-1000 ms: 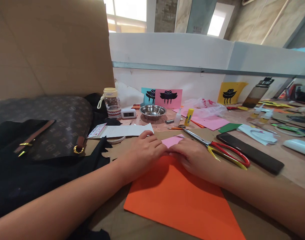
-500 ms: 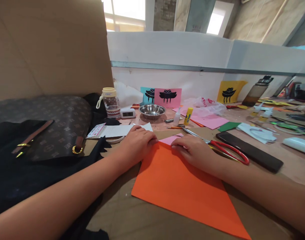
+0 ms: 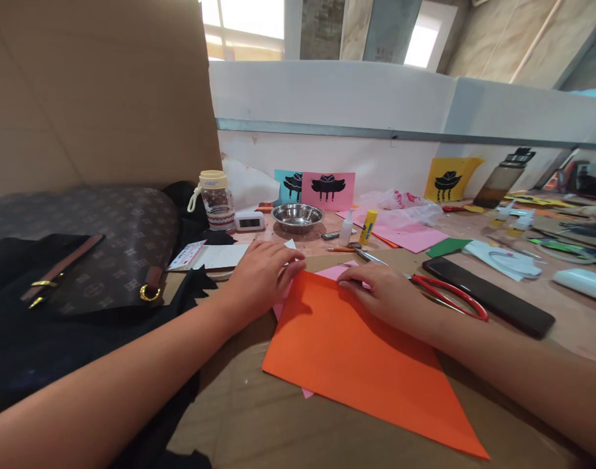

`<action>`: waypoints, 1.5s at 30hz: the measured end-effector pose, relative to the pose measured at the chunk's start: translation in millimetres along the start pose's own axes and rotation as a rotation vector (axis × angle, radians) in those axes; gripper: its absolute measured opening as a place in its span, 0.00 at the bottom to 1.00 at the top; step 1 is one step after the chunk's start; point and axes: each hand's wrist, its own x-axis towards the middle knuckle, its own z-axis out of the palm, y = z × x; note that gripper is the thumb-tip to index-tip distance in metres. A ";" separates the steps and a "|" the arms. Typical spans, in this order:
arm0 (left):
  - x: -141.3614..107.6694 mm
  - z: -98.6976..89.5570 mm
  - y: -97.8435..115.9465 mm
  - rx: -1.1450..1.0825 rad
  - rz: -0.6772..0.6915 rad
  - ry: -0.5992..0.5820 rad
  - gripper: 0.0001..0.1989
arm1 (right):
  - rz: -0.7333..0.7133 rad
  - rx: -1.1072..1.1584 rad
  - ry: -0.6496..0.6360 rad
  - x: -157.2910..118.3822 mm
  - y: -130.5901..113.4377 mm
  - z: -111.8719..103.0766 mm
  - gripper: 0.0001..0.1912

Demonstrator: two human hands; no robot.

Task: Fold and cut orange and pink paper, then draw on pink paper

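An orange paper sheet [image 3: 370, 358] lies slanted in front of me, partly over a pink paper sheet [image 3: 333, 270]. Pink shows above the orange top edge, beside its left edge and as a small tip below. My left hand [image 3: 263, 277] is closed with curled fingers at the upper left corner, where the pink paper comes out; its exact grip is partly hidden. At the top edge, my right hand [image 3: 383, 293] pinches the orange sheet between thumb and fingers. Red-handled scissors [image 3: 454, 296] lie just beyond my right wrist.
Cardboard [image 3: 239, 404] covers the work surface. Behind the hands stand a steel bowl [image 3: 298, 218], a glue stick [image 3: 368, 227], a small white bottle [image 3: 346, 231] and a digital clock [image 3: 249, 221]. A dark long case [image 3: 488, 296] lies right; a patterned bag [image 3: 102, 254] sits left.
The orange sheet has shifted slightly away from me. More pink paper now shows at its left and lower edges. My left hand has moved a little left; the right has barely moved.
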 end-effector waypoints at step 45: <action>2.1 0.7 -7.3 -0.015 -0.186 -0.055 0.10 | 0.092 -0.057 -0.010 2.1 -2.5 -5.5 0.16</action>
